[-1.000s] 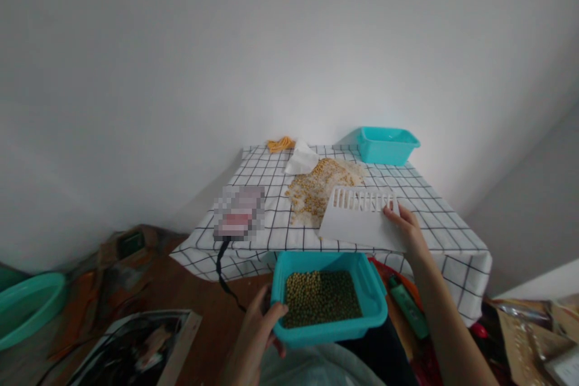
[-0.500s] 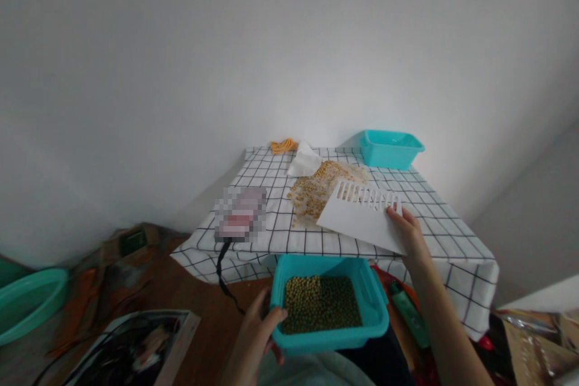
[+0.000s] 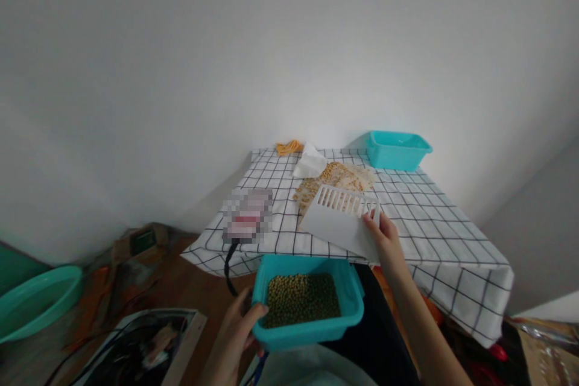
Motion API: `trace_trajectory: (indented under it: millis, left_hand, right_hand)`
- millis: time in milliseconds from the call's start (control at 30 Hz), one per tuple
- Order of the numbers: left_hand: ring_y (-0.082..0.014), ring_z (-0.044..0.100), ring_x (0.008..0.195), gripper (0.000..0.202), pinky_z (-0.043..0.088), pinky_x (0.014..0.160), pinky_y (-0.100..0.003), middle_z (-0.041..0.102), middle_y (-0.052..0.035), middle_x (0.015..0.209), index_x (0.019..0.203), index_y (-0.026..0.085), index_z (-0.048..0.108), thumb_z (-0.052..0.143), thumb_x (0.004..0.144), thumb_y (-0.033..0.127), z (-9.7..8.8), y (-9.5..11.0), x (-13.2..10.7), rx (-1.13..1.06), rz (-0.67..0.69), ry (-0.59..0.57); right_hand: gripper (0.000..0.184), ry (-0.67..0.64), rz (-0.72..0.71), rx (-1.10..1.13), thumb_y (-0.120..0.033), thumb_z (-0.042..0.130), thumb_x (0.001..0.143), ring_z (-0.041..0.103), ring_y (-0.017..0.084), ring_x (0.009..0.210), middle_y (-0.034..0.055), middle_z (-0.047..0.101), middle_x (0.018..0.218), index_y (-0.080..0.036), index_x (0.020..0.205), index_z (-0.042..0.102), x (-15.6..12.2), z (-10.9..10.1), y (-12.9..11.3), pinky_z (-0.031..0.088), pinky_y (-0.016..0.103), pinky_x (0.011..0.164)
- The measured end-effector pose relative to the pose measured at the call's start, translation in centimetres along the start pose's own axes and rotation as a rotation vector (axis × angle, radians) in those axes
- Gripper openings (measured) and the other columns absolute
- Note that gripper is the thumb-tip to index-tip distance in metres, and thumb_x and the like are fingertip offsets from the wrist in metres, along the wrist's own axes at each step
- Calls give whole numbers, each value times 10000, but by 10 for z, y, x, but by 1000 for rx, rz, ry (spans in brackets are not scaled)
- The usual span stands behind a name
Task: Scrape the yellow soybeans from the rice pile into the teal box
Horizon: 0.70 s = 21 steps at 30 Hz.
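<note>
My left hand [image 3: 237,325] is closed on the left end of a turquoise plastic tub [image 3: 312,336], its thumb over the rim. Green and yellowish beans [image 3: 303,300] cover the tub's bottom. The tub is at my lap, just below the table's front edge. In my right hand [image 3: 386,240] is a white slotted board [image 3: 339,228], pinched at its right side near the slots. The board is tilted above the front of the table, partly hiding a spread of yellow beans [image 3: 333,172] behind it.
A second turquoise tub [image 3: 398,155] stands at the back right of the checked tablecloth [image 3: 434,226]. White paper or cloth [image 3: 310,161], an orange bundle [image 3: 289,147] and a pixelated object [image 3: 248,216] with a black strap lie leftward. Floor left: a green basin [image 3: 58,298] and a box [image 3: 192,332].
The tub in my left hand has shifted left relative to the table. My right hand has carried the slotted board left too. The view has moved slightly.
</note>
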<state>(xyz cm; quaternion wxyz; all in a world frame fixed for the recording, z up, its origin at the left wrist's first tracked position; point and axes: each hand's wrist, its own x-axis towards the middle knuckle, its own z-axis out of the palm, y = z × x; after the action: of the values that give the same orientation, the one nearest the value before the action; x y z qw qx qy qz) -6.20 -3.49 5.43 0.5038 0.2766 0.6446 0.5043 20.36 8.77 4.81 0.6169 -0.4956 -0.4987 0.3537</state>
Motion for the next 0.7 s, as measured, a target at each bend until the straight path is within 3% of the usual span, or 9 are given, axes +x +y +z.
trace_trajectory:
  millis: [100,233,433,567,700]
  left_hand:
    - [-104,541,436,307,401,330,-184,634,37,682,940,204,596,649,638,208,-1,2,1,13,6,33]
    - [-110,617,589,323,520,512,-196,673,26,816,973,227,620,662,653,209,-2,5,-2,-26,35,46]
    - [-103,576,510,303,475,443,-184,641,45,710,922,214,623,662,622,219,-1,6,-2,-38,46,28]
    - [-106,568,489,336,442,401,-190,657,32,743,930,208,616,678,602,239,-2,4,-2,-40,49,28]
    - [-122,589,522,343,461,437,-207,654,28,738,900,205,624,709,575,273,-2,3,-3,-57,81,1]
  right_hand:
    - [297,-76,21,5,-493,641,765,579,203,726,31,683,804,-209,849,668,1,-1,-3,432,276,603]
    - [330,-163,76,31,-505,625,785,579,197,724,49,690,860,-199,904,659,0,-1,-6,444,283,613]
    - [333,-169,132,104,-502,652,775,581,184,695,36,687,840,-207,930,657,-2,-2,-6,447,274,591]
    - [333,-243,199,136,-504,673,757,602,183,656,28,692,797,-205,903,668,-2,-5,-8,445,270,565]
    - [365,-253,260,171,-516,702,717,607,182,597,26,694,749,-200,895,670,-1,-7,-7,442,274,540]
